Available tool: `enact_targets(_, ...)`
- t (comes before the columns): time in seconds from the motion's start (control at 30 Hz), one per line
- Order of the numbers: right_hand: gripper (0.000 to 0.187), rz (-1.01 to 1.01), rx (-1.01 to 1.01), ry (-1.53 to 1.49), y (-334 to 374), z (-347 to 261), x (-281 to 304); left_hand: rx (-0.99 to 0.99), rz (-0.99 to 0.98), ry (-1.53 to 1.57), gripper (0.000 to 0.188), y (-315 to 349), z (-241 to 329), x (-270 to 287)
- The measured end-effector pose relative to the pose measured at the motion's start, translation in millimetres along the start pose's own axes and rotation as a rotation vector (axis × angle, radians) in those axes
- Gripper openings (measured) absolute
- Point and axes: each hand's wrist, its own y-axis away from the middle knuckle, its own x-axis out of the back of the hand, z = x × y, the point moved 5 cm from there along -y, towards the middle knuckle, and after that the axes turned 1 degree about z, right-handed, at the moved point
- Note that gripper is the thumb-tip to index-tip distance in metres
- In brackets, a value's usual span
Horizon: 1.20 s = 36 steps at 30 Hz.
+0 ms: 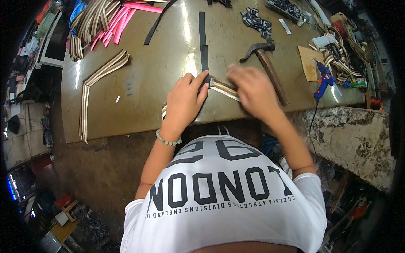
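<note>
Near the table's front edge my left hand (183, 97) is closed, thumb and forefinger pinching a striped strap (225, 89) in brown, cream and white. A small dark clip (211, 82) sits on the strap right beside these fingertips. Just to the right, my right hand (253, 90) is over the strap's other stretch; motion smears its fingers, so its grip does not show. Part of the strap also shows beneath my left wrist. A flat black strip (203, 46) runs away from my left fingertips toward the table's far side.
Right of my hands lies a hammer (270, 71) with a wooden handle. Beyond it are a pile of dark clips (257, 23), cardboard (310, 61) and a blue glue gun (324, 82). Striped straps (90, 21) and pink strips (122, 21) lie far left; a bent striped strap (99, 78) lies nearer.
</note>
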Motion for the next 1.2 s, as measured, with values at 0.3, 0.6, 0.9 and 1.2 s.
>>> enact_targets(0.3, 0.045, -0.156, 0.105, -0.138, 3, -30, -14, -0.017, 0.064, 0.041, 0.032, 3, -3, -3)
enact_targets(0.6, 0.036, 0.05, -0.373, 0.261, 26, 27, -4, -0.006, 0.129, 0.21, 0.028, 12, 0, 11)
enact_targets(0.9, 0.04, 0.025, -0.866, -0.455, 15, -8, 30, 0.172, 0.123, 0.294, 0.034, 32, -18, 25)
enact_targets(1.2, 0.034, -0.066, -0.672, -0.518, 24, -51, 1, 0.095, 0.143, 0.154, 0.029, 38, -15, 24)
